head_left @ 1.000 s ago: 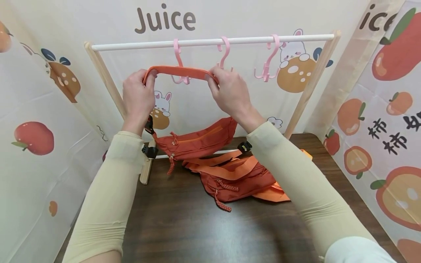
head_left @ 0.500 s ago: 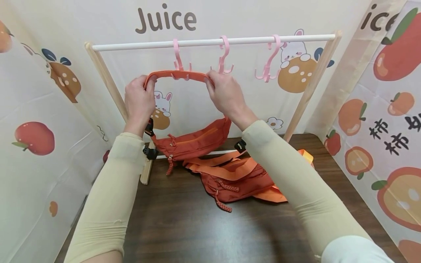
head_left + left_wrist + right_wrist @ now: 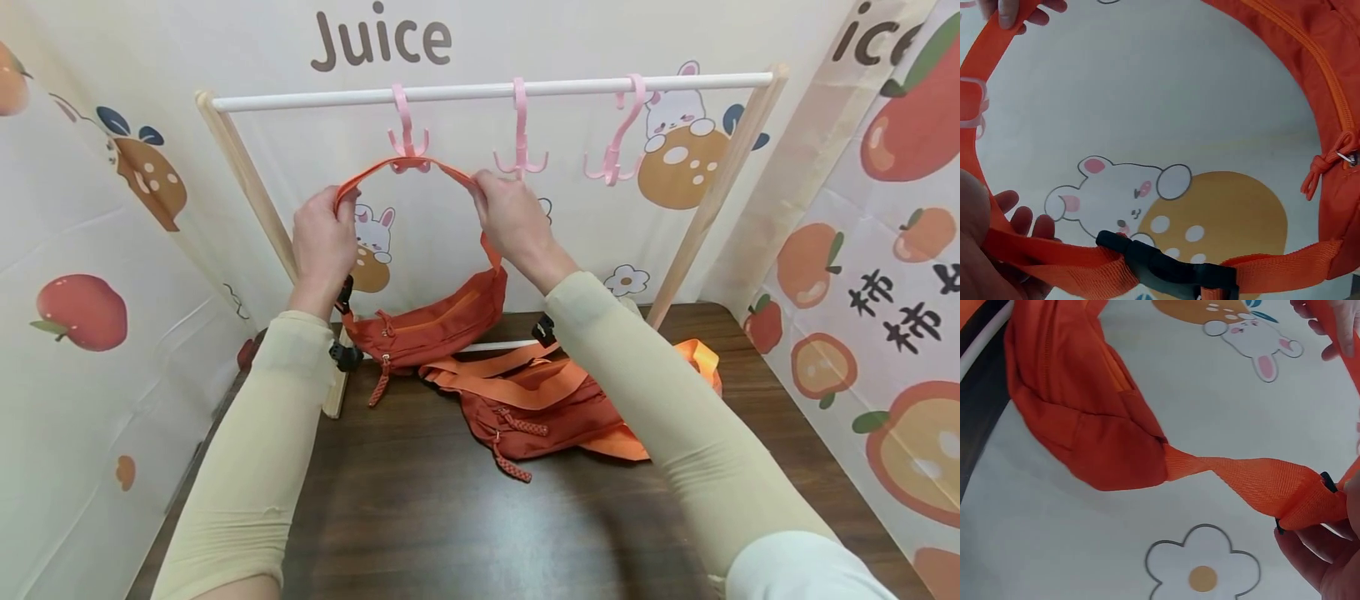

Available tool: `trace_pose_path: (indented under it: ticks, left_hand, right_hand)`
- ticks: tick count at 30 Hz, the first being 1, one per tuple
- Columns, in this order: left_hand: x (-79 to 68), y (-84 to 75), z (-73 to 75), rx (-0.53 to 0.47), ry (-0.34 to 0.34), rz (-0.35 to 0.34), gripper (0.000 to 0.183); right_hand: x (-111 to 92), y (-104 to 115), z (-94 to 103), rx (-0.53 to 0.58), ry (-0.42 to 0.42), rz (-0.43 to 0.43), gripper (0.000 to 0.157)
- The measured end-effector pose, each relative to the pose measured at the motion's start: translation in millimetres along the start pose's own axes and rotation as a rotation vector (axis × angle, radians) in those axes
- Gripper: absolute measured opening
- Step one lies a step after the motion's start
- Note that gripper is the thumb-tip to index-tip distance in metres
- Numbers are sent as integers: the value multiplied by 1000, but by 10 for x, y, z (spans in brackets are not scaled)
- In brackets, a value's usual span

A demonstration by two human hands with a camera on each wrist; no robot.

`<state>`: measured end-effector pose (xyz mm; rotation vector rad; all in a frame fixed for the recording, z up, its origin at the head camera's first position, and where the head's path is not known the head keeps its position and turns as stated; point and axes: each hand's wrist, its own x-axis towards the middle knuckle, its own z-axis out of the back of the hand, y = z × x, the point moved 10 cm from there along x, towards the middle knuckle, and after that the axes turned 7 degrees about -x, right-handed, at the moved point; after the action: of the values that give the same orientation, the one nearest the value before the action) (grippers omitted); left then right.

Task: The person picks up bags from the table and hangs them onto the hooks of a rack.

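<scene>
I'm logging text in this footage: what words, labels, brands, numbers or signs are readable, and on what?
"Juice": white printed rear sheet.
"ice", last letter partly covered: cream sheet section, upper right.
"柿 柿": white fruit-printed right sheet; another character is cut off by the frame.
Black plastic buckle: nothing readable.

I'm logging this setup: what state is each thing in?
Left hook, hanging on the rod, prongs in front of the strap.
Strap, arched at the left hook.
Left hand, gripping the strap.
Right hand, also gripping the strap.
Raised bag, suspended from the strap, tilted.
Buckle, apparently fastened.
Middle hook, hanging, nothing on it.
Right hook, hanging, nothing on it.
Second bag, lying on the table, partly behind the right sleeve.
</scene>
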<state>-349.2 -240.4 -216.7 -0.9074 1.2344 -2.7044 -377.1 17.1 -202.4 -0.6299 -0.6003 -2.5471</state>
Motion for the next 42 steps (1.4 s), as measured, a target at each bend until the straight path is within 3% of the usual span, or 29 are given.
trace_pose_path:
  ticks: [9, 16, 22, 28, 38, 42]
  left_hand:
    - [-80, 237, -87, 14, 39, 25, 48]
    - [-180, 497, -177, 39, 94, 78, 45]
    - [-282, 602, -279, 18, 137, 105, 44]
    - [-369, 635, -326, 10, 124, 86, 40]
    - [-467, 743, -390, -33, 127, 79, 35]
    - [-490, 738, -388, -43, 123, 68, 36]
  right_hand:
    - [-15, -156, -224, -128, 57, -10, 29]
    - [-65, -294, -359, -162, 90, -85, 41]
    - [-96, -289, -456, -60, 125, -77, 33]
    - [-136, -253, -507, 1, 98, -22, 31]
    - [-168, -314, -610, 81, 154, -69, 27]
    - [-193, -322, -617, 106, 147, -68, 35]
